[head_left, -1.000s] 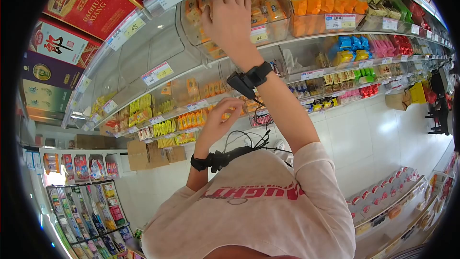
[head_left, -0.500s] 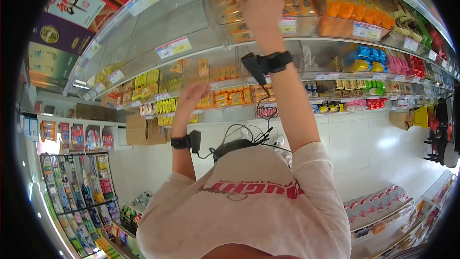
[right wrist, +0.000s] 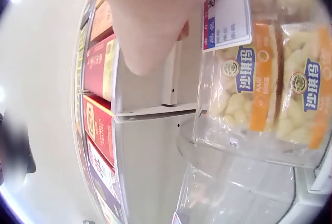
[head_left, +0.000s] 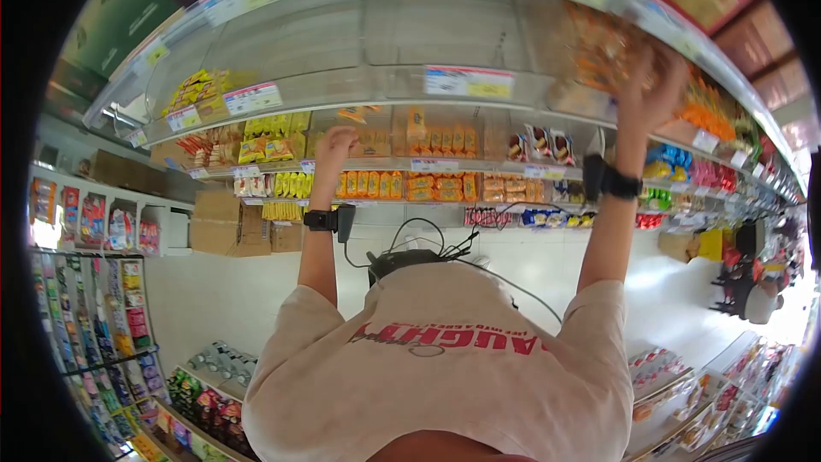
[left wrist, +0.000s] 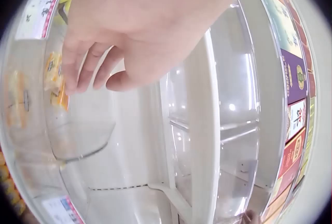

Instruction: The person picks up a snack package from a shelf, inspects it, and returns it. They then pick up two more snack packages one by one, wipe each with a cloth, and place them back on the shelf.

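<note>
The left hand is raised at a middle shelf. In the left wrist view its fingers are loosely bent with nothing between them, beside a few orange packets in a clear compartment. The right hand, blurred, reaches over the top shelf at a clear bin of orange packets. In the right wrist view, packets with orange bands stand behind clear plastic and a price label; most of the right hand's fingers are hidden behind the hand, so their grip is unclear.
Clear compartments with a price label line the top shelf between the hands. Yellow packets lie at its left. Lower shelves hold rows of orange packets. Cardboard boxes stand at the lower left, and boxed goods above the top shelf.
The head view has swung left along the shelves. The left hand has risen to the middle shelf, and the hands are farther apart. The right hand has stayed near the orange packets' bin.
</note>
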`<state>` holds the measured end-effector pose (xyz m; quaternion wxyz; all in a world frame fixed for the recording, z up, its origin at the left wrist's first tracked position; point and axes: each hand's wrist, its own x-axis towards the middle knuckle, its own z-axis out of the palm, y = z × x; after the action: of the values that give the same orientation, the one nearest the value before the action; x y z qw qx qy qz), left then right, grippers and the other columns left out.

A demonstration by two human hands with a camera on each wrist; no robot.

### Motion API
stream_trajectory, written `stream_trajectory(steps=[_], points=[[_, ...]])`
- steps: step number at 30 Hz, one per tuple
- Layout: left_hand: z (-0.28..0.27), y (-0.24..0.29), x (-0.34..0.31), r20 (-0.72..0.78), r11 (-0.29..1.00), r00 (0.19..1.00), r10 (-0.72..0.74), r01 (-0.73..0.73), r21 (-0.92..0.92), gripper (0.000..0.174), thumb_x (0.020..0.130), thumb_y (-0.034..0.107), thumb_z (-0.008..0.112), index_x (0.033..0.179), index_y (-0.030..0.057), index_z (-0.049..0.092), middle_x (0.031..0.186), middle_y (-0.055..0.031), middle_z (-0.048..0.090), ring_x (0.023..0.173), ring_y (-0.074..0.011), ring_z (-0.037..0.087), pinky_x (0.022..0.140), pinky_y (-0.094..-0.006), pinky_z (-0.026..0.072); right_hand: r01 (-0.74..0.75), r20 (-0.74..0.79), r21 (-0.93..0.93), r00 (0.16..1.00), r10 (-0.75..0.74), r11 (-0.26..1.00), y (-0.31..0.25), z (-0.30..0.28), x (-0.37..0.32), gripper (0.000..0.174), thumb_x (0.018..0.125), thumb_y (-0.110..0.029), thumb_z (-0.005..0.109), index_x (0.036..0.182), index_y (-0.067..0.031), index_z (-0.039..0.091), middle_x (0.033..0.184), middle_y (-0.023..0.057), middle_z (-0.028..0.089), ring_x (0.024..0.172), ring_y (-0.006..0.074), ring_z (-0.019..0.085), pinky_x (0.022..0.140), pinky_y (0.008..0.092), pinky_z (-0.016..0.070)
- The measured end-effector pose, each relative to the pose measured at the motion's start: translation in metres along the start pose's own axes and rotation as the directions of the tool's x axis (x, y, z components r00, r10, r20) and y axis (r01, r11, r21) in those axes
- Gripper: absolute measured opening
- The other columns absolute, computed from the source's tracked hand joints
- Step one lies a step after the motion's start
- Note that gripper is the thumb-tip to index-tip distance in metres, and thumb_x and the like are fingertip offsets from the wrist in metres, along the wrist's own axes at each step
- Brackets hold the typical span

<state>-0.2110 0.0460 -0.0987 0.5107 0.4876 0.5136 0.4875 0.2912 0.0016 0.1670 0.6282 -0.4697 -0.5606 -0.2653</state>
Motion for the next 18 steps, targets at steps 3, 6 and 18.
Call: stream_trajectory(steps=[3,6,18], points=[[-0.036,-0.029,0.036,0.006,0.917,0.999,0.046,-0.045,0.395,0.033,0.101,0.024,0.068,0.125,0.0018,0.07,0.112,-0.0089,0.075,0.104,-0.0173,0.071,0.092,-0.0329,0.0569,0.081,0.027,-0.027,0.996,-0.081,0.996,-0.054,-0.022,-0.027,0.007,0.098,-0.002,0.064,0.103,0.0026,0.067,0.102,0.0151,0.07,0.091,0.0317,0.066,0.085,0.0395,0.0523],[-0.051,-0.07,0.088,0.003,0.819,0.966,0.259,-0.222,0.529,0.042,0.097,0.03,0.071,0.13,0.0029,0.067,0.119,-0.0121,0.074,0.11,-0.023,0.071,0.095,-0.0381,0.0549,0.152,0.295,0.16,0.936,-0.194,0.975,-0.108,-0.033,-0.075,0.012,0.096,-0.006,0.059,0.09,0.0016,0.065,0.081,0.0135,0.068,0.073,0.0292,0.064,0.068,0.0393,0.0509],[-0.029,-0.051,0.15,0.296,0.825,0.949,-0.109,-0.08,0.559,0.052,0.082,0.033,0.083,0.124,0.004,0.07,0.123,-0.0182,0.073,0.113,-0.0355,0.069,0.094,-0.0447,0.0555,-0.475,0.93,-0.301,0.043,0.364,0.827,-0.094,0.139,-0.256,0.05,0.097,-0.03,0.068,0.137,-0.0016,0.062,0.111,0.0182,0.076,0.102,0.0324,0.074,0.091,0.0407,0.0577]])
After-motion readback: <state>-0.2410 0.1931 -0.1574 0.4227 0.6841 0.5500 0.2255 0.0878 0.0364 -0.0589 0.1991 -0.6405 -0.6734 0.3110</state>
